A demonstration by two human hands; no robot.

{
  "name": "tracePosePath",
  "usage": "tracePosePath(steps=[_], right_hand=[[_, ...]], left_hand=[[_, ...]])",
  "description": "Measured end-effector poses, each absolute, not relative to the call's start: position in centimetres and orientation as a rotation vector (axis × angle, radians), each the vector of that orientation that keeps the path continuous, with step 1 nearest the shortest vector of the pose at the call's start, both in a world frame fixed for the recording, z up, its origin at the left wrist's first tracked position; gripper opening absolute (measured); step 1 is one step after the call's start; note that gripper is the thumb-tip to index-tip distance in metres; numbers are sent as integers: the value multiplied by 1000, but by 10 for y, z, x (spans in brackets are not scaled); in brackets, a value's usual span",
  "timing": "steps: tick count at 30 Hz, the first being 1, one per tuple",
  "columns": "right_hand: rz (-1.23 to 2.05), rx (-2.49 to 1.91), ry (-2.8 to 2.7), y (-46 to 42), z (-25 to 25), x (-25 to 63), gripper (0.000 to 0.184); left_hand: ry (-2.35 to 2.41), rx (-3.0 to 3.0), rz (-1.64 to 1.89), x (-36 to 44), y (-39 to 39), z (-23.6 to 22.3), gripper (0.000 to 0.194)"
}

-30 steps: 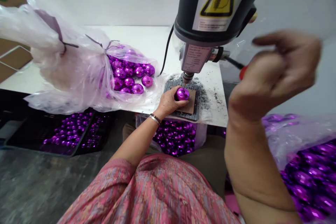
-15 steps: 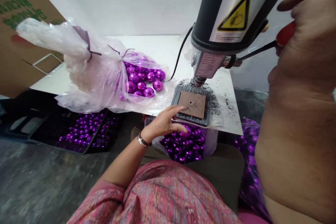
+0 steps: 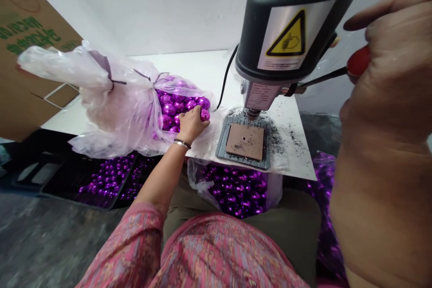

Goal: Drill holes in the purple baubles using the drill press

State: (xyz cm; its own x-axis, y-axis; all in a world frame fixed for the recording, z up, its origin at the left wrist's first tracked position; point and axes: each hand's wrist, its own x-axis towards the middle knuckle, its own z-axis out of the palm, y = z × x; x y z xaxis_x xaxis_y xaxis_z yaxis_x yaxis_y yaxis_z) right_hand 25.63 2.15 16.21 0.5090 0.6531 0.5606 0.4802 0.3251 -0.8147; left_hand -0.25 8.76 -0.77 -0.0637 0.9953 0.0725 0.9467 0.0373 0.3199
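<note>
My left hand (image 3: 191, 125) is at the mouth of a clear plastic bag (image 3: 135, 112), its fingers closed round a shiny purple faceted ball (image 3: 204, 114). More such balls (image 3: 168, 109) lie in the bag beside it. At the right, my right hand (image 3: 394, 54) wraps the red knob (image 3: 358, 61) of the drill press (image 3: 297, 22) lever, one finger stretched past it. Below the drill's chuck, a brown square plate (image 3: 245, 141) with a small hole rests on the grey base (image 3: 222, 148). No ball sits on that plate.
Dark shavings (image 3: 278, 132) litter the white table (image 3: 300, 162) around the base. An open bag of purple balls (image 3: 236, 191) hangs at the table's front edge. Black crates (image 3: 60, 184) with purple balls stand lower left, a cardboard box (image 3: 27, 76) behind. Another purple-filled bag (image 3: 326, 207) is lower right.
My left hand has moved from above the front bag to the bag on the table and closed on a ball. My right hand stays on the lever knob.
</note>
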Motion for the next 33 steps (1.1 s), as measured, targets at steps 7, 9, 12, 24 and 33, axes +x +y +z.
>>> tracePosePath(steps=[7, 9, 12, 24, 33], right_hand=[[58, -1248, -1181, 29, 151, 265, 33], [60, -1223, -1201, 27, 148, 265, 33], [49, -1156, -1225, 26, 144, 265, 32], [-8, -1015, -1237, 30, 135, 267, 29], [4, -1033, -1260, 22, 137, 265, 29]], left_hand=[[1064, 1293, 970, 0, 29, -14, 65], [996, 1148, 965, 9, 18, -21, 62], [995, 1085, 952, 21, 13, -33, 60], [1358, 2311, 579, 42, 23, -27, 69], [1332, 2267, 488, 36, 36, -30, 76]])
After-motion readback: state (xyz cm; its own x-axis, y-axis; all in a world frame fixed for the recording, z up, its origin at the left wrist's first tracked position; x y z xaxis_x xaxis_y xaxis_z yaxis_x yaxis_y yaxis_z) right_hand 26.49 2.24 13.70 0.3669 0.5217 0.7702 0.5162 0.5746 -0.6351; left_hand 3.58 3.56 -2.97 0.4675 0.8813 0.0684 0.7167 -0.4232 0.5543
